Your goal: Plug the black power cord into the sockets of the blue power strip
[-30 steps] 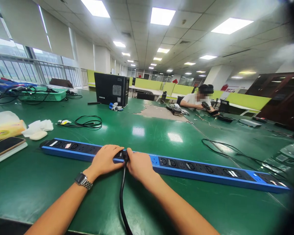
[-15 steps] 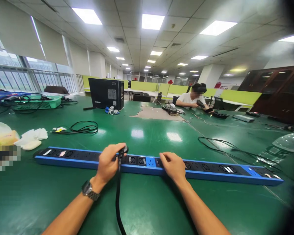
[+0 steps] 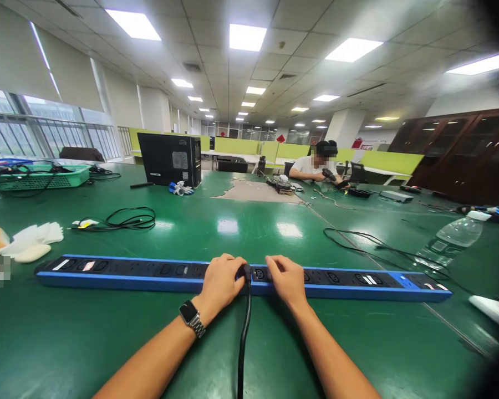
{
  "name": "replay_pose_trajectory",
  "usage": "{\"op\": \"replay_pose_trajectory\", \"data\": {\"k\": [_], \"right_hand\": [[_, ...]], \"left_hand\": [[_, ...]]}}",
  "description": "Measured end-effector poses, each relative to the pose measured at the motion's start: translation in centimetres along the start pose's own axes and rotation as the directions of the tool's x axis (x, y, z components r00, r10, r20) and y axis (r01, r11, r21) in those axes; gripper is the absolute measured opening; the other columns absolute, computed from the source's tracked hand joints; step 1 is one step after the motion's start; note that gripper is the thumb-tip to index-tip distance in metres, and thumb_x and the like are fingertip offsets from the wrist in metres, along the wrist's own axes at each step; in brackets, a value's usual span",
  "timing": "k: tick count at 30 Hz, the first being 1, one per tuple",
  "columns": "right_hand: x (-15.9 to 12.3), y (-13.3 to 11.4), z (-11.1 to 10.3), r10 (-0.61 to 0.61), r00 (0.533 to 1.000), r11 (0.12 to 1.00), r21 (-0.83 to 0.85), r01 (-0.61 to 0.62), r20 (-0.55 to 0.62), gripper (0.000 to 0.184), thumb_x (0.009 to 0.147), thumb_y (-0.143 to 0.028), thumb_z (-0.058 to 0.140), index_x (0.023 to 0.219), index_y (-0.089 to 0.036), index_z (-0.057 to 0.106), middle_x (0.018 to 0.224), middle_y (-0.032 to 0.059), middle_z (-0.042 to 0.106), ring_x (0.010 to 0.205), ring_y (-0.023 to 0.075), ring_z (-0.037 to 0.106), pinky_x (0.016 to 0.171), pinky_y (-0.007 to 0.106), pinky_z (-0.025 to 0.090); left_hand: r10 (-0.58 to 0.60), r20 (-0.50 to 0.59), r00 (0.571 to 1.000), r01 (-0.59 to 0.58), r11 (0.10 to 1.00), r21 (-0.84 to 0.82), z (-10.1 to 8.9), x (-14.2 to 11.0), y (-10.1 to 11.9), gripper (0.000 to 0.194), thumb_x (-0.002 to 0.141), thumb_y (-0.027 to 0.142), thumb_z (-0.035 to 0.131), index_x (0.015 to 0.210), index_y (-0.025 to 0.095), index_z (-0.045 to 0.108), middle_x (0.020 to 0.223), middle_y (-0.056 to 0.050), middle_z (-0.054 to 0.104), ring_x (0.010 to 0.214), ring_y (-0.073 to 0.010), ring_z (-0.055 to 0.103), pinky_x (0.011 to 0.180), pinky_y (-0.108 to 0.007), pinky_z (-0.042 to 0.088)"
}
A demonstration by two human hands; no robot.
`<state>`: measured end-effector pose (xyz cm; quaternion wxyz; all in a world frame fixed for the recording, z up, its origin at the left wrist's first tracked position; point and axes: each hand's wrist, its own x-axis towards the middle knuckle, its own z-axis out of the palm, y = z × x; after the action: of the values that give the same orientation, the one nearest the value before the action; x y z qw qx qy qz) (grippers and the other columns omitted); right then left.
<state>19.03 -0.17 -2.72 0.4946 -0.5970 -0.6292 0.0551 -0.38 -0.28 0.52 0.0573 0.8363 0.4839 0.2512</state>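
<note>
A long blue-and-black power strip (image 3: 141, 280) lies across the green table in front of me. My left hand (image 3: 222, 282), wearing a watch, is closed on a black power plug (image 3: 248, 271) at the middle of the strip; its thick cord (image 3: 243, 343) hangs down toward me. The plug is at the sockets, but I cannot tell how deep it sits. My right hand (image 3: 289, 280) rests just right of it, thumb and curled fingers gripping the strip. The fingers on its far side are partly hidden.
A black computer case (image 3: 166, 160) and gloves (image 3: 181, 188) stand beyond. Coiled cable (image 3: 128, 219), white tissues (image 3: 37, 235) and a green basket (image 3: 62, 177) lie left. A water bottle (image 3: 453, 241) leans by a loose cable (image 3: 357, 235) at right. A co-worker (image 3: 316, 166) sits opposite.
My left hand has carried the plug rightward and down onto the strip's middle sockets, nearer my right hand. My right hand stays on the strip. The view has turned slightly right.
</note>
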Motion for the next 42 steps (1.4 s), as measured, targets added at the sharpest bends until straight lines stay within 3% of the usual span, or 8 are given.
{"op": "replay_pose_trajectory", "data": {"k": [4,7,10,15,18,25,33,42], "right_hand": [[-0.3,-1.0,-0.7,-0.171,0.972,0.985,0.027,0.169,0.162,0.024,0.078,-0.031,0.057,0.096,-0.022,0.07,0.093,0.005,0.072,0.087,0.0214,0.063,0.08,0.035,0.048],[-0.9,-2.2,-0.5,-0.353,0.875,0.928,0.002,0.374,0.331,0.052,0.075,-0.027,0.061,0.126,-0.022,0.057,0.121,0.0087,0.064,0.11,0.0258,0.055,0.095,0.043,0.043],[-1.4,-3.3,0.6,-0.373,0.851,0.902,-0.07,0.426,0.371,0.047,0.081,-0.03,0.06,0.127,-0.021,0.055,0.115,0.0104,0.066,0.105,0.0263,0.056,0.091,0.045,0.043],[-0.9,-2.4,0.1,-0.396,0.918,0.917,-0.07,0.393,-0.036,0.027,0.089,-0.035,0.054,0.11,-0.021,0.061,0.099,0.0085,0.069,0.092,0.0228,0.06,0.083,0.038,0.046],[-0.2,0.7,-2.5,-0.243,0.923,0.97,-0.102,0.222,-0.297,0.034,0.088,-0.045,0.054,0.11,-0.02,0.061,0.1,0.0094,0.067,0.09,0.0229,0.061,0.082,0.038,0.048],[-0.5,6.9,-6.0,-0.153,0.988,0.971,-0.185,0.153,0.015,0.041,0.087,-0.057,0.048,0.098,-0.022,0.066,0.091,0.0083,0.071,0.087,0.0244,0.063,0.082,0.041,0.048],[0.2,5.4,-6.7,-0.178,0.948,0.959,-0.168,0.227,0.264,0.031,0.089,-0.047,0.05,0.104,-0.024,0.065,0.098,0.0069,0.07,0.093,0.0237,0.061,0.085,0.039,0.048],[0.0,5.9,-7.3,-0.218,0.936,0.952,-0.154,0.267,0.275,0.033,0.088,-0.046,0.054,0.112,-0.024,0.064,0.102,0.0072,0.071,0.096,0.0238,0.062,0.087,0.04,0.049]], "left_hand": [[0.068,-0.01,0.998,-0.068,0.997,-0.024,0.5,-0.9,-0.6,0.035,0.082,0.02,0.063,0.116,0.026,0.062,0.11,-0.005,0.068,0.103,-0.0233,0.059,0.091,-0.037,0.044],[0.125,-0.012,0.992,-0.125,0.992,-0.026,0.8,-1.4,-1.4,0.06,0.077,0.026,0.068,0.134,0.025,0.049,0.122,-0.005,0.065,0.111,-0.0251,0.055,0.099,-0.04,0.04],[0.123,-0.023,0.992,-0.122,0.992,0.034,1.1,-1.6,-1.7,0.076,0.076,0.028,0.067,0.144,0.02,0.034,0.127,-0.009,0.061,0.116,-0.0265,0.052,0.102,-0.043,0.036],[0.078,-0.022,0.997,-0.076,0.993,0.093,1.3,-1.6,-1.7,0.081,0.077,0.037,0.072,0.145,0.019,0.031,0.122,-0.009,0.063,0.113,-0.0266,0.055,0.1,-0.042,0.038],[0.086,-0.015,0.996,-0.084,0.991,0.101,1.2,-1.6,-1.6,0.082,0.076,0.041,0.074,0.144,0.021,0.032,0.12,-0.008,0.064,0.112,-0.026,0.055,0.1,-0.041,0.038],[0.081,-0.004,0.997,-0.08,0.991,0.112,1.0,-1.6,-1.4,0.074,0.078,0.042,0.072,0.141,0.021,0.038,0.123,-0.008,0.063,0.114,-0.0266,0.054,0.101,-0.043,0.037],[0.087,-0.003,0.996,-0.087,0.994,0.068,1.0,-1.6,-1.5,0.069,0.078,0.041,0.071,0.138,0.022,0.042,0.127,-0.008,0.061,0.116,-0.028,0.053,0.101,-0.045,0.036],[0.062,-0.011,0.998,-0.063,0.995,-0.084,1.3,-0.4,0.8,0.048,0.083,0.04,0.066,0.126,0.021,0.055,0.125,-0.006,0.064,0.115,-0.0265,0.055,0.101,-0.044,0.038]]}}
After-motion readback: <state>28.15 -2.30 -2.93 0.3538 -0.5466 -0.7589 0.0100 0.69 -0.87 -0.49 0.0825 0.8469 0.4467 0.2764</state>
